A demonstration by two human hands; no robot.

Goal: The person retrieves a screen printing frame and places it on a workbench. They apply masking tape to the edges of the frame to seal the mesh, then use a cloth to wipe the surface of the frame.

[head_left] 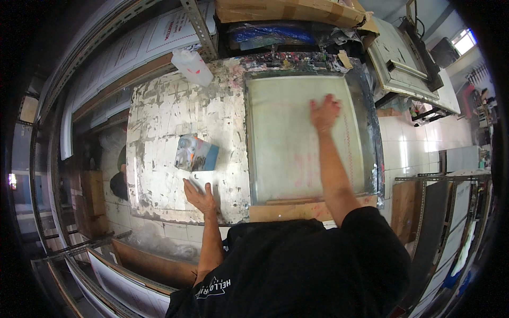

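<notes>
My left hand (200, 197) is open over the paint-worn white table, its thumb apart from the fingers and nothing in it. Just beyond its fingertips stands a small blue-and-grey carton (209, 158) with something pale and crumpled-looking at its top left. To the right, my right hand (325, 111) reaches over the upper part of a framed printing screen (286, 132). Its fingers look spread, reddish at the tips, and hold nothing that I can see; whether they touch the mesh I cannot tell. Faint pink marks show on the pale mesh.
A white plastic bottle (193, 67) with red stains is at the table's far edge. A wooden strip (313, 208) lines the screen's near side. Metal shelving with boards (132, 58) borders the left. Cardboard (291, 11) lies behind, and another work table (408, 69) stands far right.
</notes>
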